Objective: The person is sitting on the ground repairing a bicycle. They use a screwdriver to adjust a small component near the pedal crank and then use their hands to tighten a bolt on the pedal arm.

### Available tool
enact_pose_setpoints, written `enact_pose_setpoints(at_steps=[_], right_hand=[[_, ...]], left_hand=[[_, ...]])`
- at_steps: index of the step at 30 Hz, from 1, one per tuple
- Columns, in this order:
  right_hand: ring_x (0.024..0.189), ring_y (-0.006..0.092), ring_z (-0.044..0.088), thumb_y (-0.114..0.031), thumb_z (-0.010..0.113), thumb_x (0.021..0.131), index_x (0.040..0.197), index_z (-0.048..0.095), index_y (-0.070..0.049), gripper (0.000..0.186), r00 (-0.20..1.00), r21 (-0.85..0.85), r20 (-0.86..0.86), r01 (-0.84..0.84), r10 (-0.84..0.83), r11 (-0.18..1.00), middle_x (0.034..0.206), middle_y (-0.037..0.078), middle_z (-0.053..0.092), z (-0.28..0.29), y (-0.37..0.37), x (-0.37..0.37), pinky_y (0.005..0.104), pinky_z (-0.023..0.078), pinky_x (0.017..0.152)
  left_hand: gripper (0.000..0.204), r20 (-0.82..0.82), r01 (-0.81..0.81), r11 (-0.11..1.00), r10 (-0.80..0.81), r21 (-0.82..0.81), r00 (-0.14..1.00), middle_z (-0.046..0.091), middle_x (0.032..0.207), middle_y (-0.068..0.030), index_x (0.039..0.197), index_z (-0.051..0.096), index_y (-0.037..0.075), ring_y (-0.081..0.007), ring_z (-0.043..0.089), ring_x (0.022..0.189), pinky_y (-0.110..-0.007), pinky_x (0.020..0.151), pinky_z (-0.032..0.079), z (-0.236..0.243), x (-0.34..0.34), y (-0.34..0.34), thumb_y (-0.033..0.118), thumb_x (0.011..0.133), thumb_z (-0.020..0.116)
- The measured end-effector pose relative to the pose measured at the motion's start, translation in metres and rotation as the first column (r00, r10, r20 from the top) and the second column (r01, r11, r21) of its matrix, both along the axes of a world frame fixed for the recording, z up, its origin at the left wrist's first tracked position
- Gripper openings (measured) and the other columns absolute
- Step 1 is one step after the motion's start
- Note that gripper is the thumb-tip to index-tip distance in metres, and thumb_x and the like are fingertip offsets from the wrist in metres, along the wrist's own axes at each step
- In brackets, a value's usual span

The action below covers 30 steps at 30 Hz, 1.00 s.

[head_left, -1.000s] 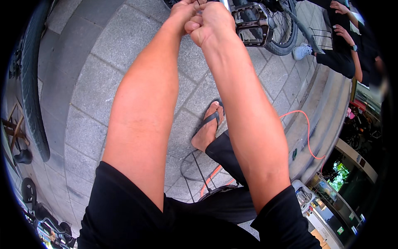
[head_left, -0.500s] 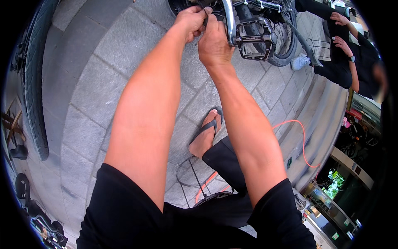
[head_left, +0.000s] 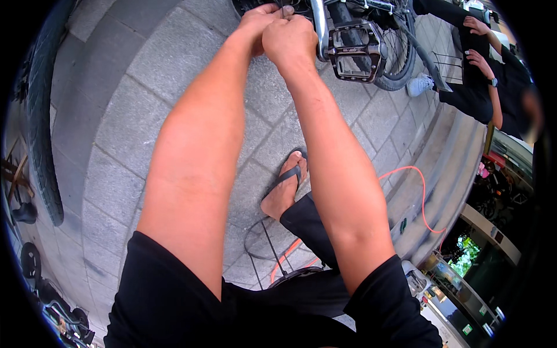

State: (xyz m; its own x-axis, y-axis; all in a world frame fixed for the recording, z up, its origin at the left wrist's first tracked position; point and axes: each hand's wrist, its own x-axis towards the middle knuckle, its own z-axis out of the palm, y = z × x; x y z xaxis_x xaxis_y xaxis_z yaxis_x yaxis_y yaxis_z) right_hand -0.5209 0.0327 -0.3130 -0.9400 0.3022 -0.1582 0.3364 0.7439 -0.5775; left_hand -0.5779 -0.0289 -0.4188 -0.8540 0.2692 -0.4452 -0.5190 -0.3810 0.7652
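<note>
Both my hands are together at the top, beside a bicycle's silver crank arm (head_left: 319, 26). My left hand (head_left: 257, 27) is closed, thumb and fingers pinched near a thin dark cable-like piece (head_left: 282, 10). Right against it, my right hand (head_left: 290, 40) is curled with its back toward me, so whatever its fingers grip is hidden. A black platform pedal (head_left: 357, 52) sits just right of the right hand. Behind the pedal is the bicycle's spoked wheel (head_left: 399, 52). The part under my fingertips is mostly cut off by the upper edge.
A black tyre (head_left: 43, 127) stands along the left. A seated person (head_left: 493, 75) in dark clothes is at the upper right, with a kickstand-like bar (head_left: 420, 55) nearby. My sandalled foot (head_left: 287, 180) is on grey paving. An orange hose (head_left: 423, 191) runs over the steps (head_left: 441, 145).
My right hand has shifted left and turned, its knuckles now up against the left hand. My left hand has moved slightly left and up.
</note>
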Motion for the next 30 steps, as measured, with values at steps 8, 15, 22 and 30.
enact_pose_setpoints(at_steps=[8,15,22,30], right_hand=[[0.058,0.0187,0.050,-0.028,0.055,0.105,0.111,0.063,0.005,0.035,0.937,-0.552,0.228,0.349,-0.266,0.757,0.076,0.009,0.061,0.014,0.001,-0.007,0.0382,0.041,0.050],[0.075,0.0301,0.068,-0.027,0.063,0.099,0.105,0.061,0.008,0.035,0.978,-0.391,0.081,0.209,-0.192,0.897,0.087,0.020,0.071,0.014,0.005,0.005,0.0437,0.054,0.064],[0.102,0.0477,0.072,-0.015,0.066,0.089,0.120,0.057,0.013,0.042,0.933,0.463,0.112,-0.354,0.342,0.813,0.104,0.032,0.073,0.009,-0.003,0.019,0.0495,0.058,0.092],[0.096,0.0310,0.077,-0.015,0.068,0.091,0.139,0.062,-0.001,0.050,0.773,0.677,0.414,-0.615,0.481,0.405,0.119,0.025,0.071,0.030,-0.007,0.004,0.0366,0.063,0.067]], left_hand=[[0.040,0.063,0.001,1.000,-0.001,0.000,0.998,0.072,0.101,-0.0035,0.130,0.061,0.009,-0.0136,0.069,0.086,-0.032,0.068,0.057,0.018,0.008,0.003,0.035,0.101,0.070],[0.047,0.048,-0.137,0.989,0.135,0.058,0.990,0.072,0.091,-0.0021,0.128,0.063,0.007,-0.0111,0.065,0.076,-0.029,0.065,0.054,0.013,0.008,0.016,0.039,0.097,0.075],[0.035,0.035,-0.035,0.999,0.036,-0.037,0.999,0.069,0.083,0.0012,0.123,0.066,0.009,-0.0093,0.062,0.069,-0.027,0.060,0.051,0.017,0.009,0.004,0.033,0.099,0.073],[0.018,0.101,-0.068,0.951,0.039,0.301,0.994,0.072,0.092,-0.0055,0.110,0.067,0.009,-0.0210,0.070,0.082,-0.038,0.071,0.057,-0.015,-0.011,0.012,0.023,0.099,0.071]])
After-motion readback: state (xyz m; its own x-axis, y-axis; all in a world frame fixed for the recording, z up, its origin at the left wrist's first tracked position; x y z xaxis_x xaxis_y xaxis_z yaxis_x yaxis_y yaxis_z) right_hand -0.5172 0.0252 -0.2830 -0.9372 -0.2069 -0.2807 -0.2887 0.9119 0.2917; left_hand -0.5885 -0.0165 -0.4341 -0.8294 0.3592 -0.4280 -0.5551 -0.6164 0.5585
